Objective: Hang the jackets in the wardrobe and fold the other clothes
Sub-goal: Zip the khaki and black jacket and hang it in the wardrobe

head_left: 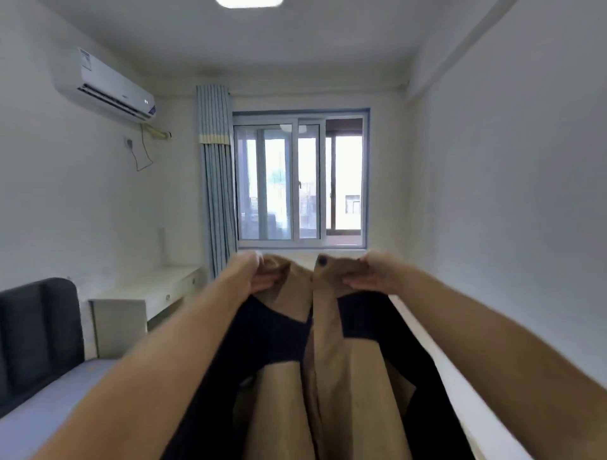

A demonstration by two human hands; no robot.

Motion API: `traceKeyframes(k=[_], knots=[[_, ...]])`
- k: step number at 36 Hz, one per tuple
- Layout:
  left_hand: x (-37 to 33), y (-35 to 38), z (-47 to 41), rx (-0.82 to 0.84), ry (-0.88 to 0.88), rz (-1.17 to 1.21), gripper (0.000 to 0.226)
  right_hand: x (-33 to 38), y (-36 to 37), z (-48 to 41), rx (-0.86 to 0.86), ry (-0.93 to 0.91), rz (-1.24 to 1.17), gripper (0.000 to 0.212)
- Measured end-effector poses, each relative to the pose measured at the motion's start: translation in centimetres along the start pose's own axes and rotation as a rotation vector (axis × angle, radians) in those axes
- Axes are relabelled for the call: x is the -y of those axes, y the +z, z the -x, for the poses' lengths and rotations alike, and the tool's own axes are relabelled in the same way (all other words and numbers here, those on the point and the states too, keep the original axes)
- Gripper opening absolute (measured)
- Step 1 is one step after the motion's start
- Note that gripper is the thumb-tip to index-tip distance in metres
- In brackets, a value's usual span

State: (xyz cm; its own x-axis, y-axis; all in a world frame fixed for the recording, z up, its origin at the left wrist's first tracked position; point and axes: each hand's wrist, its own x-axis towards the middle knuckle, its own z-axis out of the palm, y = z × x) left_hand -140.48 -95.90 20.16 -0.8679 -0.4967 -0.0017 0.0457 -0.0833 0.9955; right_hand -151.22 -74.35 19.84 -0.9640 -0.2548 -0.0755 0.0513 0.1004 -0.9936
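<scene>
So, both arms out straight ahead, roughly level, w/ a tan-and-navy jacket [331, 367] held up between them in mid-air, centre of the room.

Jacket axis: long way runs from the hands at the far end down to the near bottom edge of view, top end far/up. Hem is cut off by the frame. Two front panels hang side by side, split running down the middle. Tan up top and down the centre, navy blocks under each hand and along both outer sides. Dark button [323, 261] sits at the top corner of the right panel, just beside the split.

Rel. to grip: all the fabric hangs below and nearer than the hands, filling the gap between the forearms.

Left hand [259, 275]: fingers curled round the top edge of the left panel, clamped on tan cloth. Right hand [363, 275]: same on the right panel, fingers bunched over the top edge. Hands a little apart, same height, about level w/ the window sill. Some blur, so exact finger placement can't be told. Forearms bare, coming in from the near left and near right corners.

Bkgd: window [300, 179] on the far wall, blue-grey curtain [215, 180] drawn to its left. AC unit [105, 88] high on the left wall. White desk [157, 289] far left, dark padded headboard [36, 335] near left w/ a pale blue mattress [49, 394] below it. Ceiling light [249, 2] at top.
</scene>
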Motion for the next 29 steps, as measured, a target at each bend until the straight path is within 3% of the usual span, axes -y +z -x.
traceKeyframes(k=[3, 6, 10, 12, 17, 23, 26, 29], knots=[[3.0, 1.0, -2.6, 0.036, -0.039, -0.041, 0.024, -3.0, 1.7, -3.3, -0.075, -0.067, 0.031, 0.025], [5.9, 1.4, -4.2, 0.287, -0.087, -0.144, 0.034, -5.7, 2.8, -4.9, 0.091, -0.074, 0.077, 0.055], [11.7, 1.2, -5.5, 0.369, -0.241, -0.304, 0.081, -11.1, 4.1, -5.5, 0.226, 0.031, 0.241, 0.076], [14.8, 0.7, -5.7, 0.373, -0.291, -0.350, 0.085, -14.2, 4.8, -5.6, 0.228, 0.095, 0.288, 0.076], [21.5, -1.2, -5.4, 0.400, -0.374, -0.514, 0.062, -22.2, 6.2, -5.6, 0.247, 0.244, 0.375, 0.071], [31.2, -3.4, -4.1, 0.491, -0.561, -0.646, 0.007, -32.8, 7.5, -4.9, 0.326, 0.424, 0.473, 0.066], [35.3, -4.7, -2.9, 0.459, -0.606, -0.713, 0.011, -36.7, 7.6, -3.8, 0.324, 0.464, 0.516, 0.069], [42.8, -6.5, -1.4, 0.513, -0.771, -0.781, 0.017, -42.8, 8.2, -2.7, 0.375, 0.570, 0.563, 0.071]])
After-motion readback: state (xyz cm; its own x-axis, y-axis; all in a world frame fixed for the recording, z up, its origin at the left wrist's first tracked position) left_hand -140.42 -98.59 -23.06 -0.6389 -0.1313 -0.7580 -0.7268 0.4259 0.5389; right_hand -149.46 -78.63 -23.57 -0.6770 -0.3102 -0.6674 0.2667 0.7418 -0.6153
